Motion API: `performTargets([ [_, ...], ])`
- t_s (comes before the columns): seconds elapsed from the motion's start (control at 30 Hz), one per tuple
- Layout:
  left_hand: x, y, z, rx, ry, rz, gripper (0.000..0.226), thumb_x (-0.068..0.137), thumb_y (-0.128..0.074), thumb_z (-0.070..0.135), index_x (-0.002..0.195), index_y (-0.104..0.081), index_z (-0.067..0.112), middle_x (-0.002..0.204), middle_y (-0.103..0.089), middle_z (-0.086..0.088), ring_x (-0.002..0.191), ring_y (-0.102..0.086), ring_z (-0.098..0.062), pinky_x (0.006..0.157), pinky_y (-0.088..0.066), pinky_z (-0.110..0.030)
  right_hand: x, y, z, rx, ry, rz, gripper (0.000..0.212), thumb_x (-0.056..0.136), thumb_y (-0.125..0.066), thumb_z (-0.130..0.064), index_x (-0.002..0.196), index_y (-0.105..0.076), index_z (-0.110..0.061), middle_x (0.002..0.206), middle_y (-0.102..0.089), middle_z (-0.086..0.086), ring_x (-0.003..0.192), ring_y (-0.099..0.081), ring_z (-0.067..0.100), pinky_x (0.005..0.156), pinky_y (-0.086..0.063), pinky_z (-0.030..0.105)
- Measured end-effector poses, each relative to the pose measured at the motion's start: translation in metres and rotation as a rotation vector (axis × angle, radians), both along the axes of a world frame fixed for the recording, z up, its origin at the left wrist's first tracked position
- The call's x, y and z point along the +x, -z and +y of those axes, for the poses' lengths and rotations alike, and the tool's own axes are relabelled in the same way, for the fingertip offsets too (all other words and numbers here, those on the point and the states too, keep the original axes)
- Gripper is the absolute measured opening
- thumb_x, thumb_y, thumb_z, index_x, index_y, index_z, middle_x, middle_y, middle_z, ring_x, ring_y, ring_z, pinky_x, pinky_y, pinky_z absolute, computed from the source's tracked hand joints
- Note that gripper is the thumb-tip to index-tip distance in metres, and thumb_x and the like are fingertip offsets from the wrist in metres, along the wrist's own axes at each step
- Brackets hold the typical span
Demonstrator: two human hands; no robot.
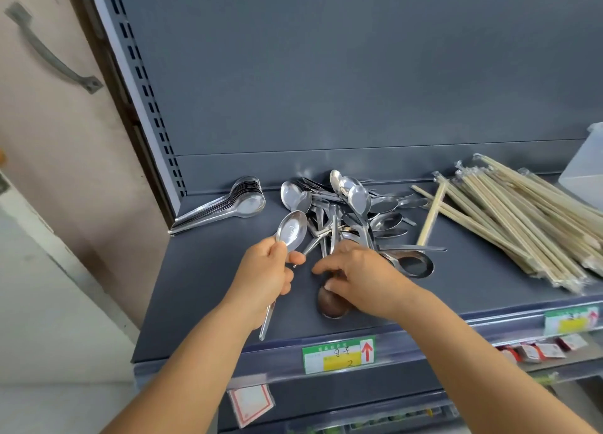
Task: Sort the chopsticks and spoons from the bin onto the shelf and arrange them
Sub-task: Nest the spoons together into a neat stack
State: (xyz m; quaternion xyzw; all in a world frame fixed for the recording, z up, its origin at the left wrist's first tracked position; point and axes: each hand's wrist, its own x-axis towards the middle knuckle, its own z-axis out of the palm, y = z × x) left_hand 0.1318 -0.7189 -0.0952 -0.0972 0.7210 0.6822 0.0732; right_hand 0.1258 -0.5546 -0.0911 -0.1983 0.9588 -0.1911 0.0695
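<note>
On the grey shelf (202,290), my left hand (266,278) grips a steel spoon (291,229), bowl up and handle pointing down past my palm. Just to its right, my right hand (354,278) curls its fingers over another spoon (331,304) lying on the shelf. Behind both hands lies a loose heap of steel spoons (355,208). A neat nested stack of spoons (228,203) sits at the shelf's left. Wrapped wooden chopsticks (522,218) lie piled at the right.
A white bin (584,169) stands at the far right behind the chopsticks. A green and yellow price label (339,355) is on the shelf's front edge. Small red sachets (538,350) lie on the lower shelf. A wall and a door handle (49,48) are at left.
</note>
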Motion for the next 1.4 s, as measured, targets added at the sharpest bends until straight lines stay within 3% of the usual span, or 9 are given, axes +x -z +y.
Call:
performTargets([
  [0.17, -0.002, -0.003, -0.004, 0.010, -0.022, 0.006, 0.024, 0.098, -0.032, 0.009, 0.099, -0.054, 0.001, 0.082, -0.062, -0.004, 0.049, -0.030, -0.013, 0.042, -0.028, -0.021, -0.003, 0.006, -0.014, -0.100, 0.023, 0.076, 0.019, 0.087, -0.056, -0.009, 0.103, -0.067, -0.010, 0.095, -0.057, 0.007, 0.089, -0.052, 0.020, 0.080, -0.041, 0.028],
  [0.37, -0.002, -0.006, -0.016, 0.001, -0.073, 0.025, 0.025, 0.099, -0.032, 0.009, 0.091, -0.056, 0.012, 0.082, -0.062, -0.003, 0.045, -0.033, -0.011, 0.043, -0.031, -0.022, -0.008, 0.007, -0.016, 0.000, -0.086, 0.170, 0.033, 0.087, -0.061, -0.021, 0.119, -0.064, -0.031, 0.115, -0.050, -0.001, 0.109, -0.046, 0.021, 0.096, -0.040, 0.031],
  [0.57, 0.000, -0.004, -0.028, 0.006, -0.115, 0.028, 0.024, 0.098, -0.032, 0.008, 0.094, -0.056, 0.010, 0.083, -0.063, -0.003, 0.046, -0.032, -0.011, 0.044, -0.030, -0.022, -0.020, 0.011, -0.026, 0.021, -0.169, 0.275, 0.016, 0.082, -0.062, -0.021, 0.091, -0.075, -0.024, 0.098, -0.071, -0.005, 0.096, -0.056, 0.023, 0.090, -0.041, 0.030],
  [0.7, -0.001, -0.002, -0.032, 0.017, -0.149, 0.038, 0.024, 0.099, -0.032, 0.008, 0.088, -0.053, 0.006, 0.073, -0.061, -0.002, 0.045, -0.034, -0.011, 0.043, -0.031, -0.022, -0.022, 0.006, -0.030, -0.222, 0.007, 0.203, 0.010, 0.084, -0.064, -0.017, 0.085, -0.073, -0.021, 0.080, -0.068, -0.006, 0.073, -0.058, 0.011, 0.074, -0.049, 0.031],
  [0.87, -0.007, -0.008, -0.019, 0.186, -0.196, 0.029, 0.026, 0.101, -0.033, 0.009, 0.096, -0.057, 0.003, 0.084, -0.064, -0.008, 0.062, -0.056, -0.016, 0.059, -0.055, -0.026, -0.029, -0.010, -0.047, -0.495, 0.248, 0.130, 0.013, 0.082, -0.067, -0.018, 0.074, -0.061, -0.026, 0.060, -0.057, -0.012, 0.053, -0.050, -0.004, 0.054, -0.038, 0.007],
  [1.0, -0.011, -0.019, -0.010, 0.323, -0.151, 0.063, 0.030, 0.101, -0.031, 0.007, 0.100, -0.061, 0.005, 0.092, -0.072, -0.012, 0.074, -0.069, -0.020, 0.065, -0.059, -0.035, -0.035, -0.011, -0.061, -0.661, 0.339, -0.044, 0.011, 0.082, -0.068, -0.021, 0.076, -0.060, -0.018, 0.056, -0.055, -0.009, 0.048, -0.049, 0.001, 0.057, -0.050, 0.022],
  [1.13, -0.015, -0.018, -0.010, 0.329, -0.119, 0.044, 0.032, 0.102, -0.032, 0.012, 0.098, -0.064, 0.011, 0.085, -0.073, -0.006, 0.074, -0.071, -0.019, 0.068, -0.059, -0.038, -0.043, -0.011, -0.066, -0.563, 0.383, 0.044, 0.025, 0.085, -0.065, -0.028, 0.066, -0.053, -0.017, 0.053, -0.050, -0.008, 0.045, -0.043, 0.004, 0.047, -0.036, 0.018],
  [1.23, -0.019, -0.016, -0.011, 0.274, -0.101, 0.029, 0.031, 0.103, -0.033, 0.017, 0.099, -0.064, 0.013, 0.080, -0.071, -0.009, 0.069, -0.068, -0.019, 0.066, -0.058, -0.034, -0.048, -0.012, -0.068, -0.527, 0.397, 0.053, 0.032, 0.084, -0.064, -0.032, 0.062, -0.049, -0.014, 0.056, -0.052, -0.003, 0.051, -0.044, 0.012, 0.052, -0.036, 0.026],
  [1.4, -0.031, -0.015, -0.015, 0.048, -0.109, 0.081, 0.028, 0.100, -0.033, 0.018, 0.089, -0.058, 0.012, 0.070, -0.055, -0.001, 0.056, -0.040, -0.014, 0.050, -0.039, -0.023, -0.060, -0.021, -0.072, -0.436, 0.340, 0.035, 0.028, 0.081, -0.063, -0.035, 0.073, -0.060, -0.008, 0.062, -0.057, 0.000, 0.056, -0.046, 0.013, 0.055, -0.037, 0.025],
])
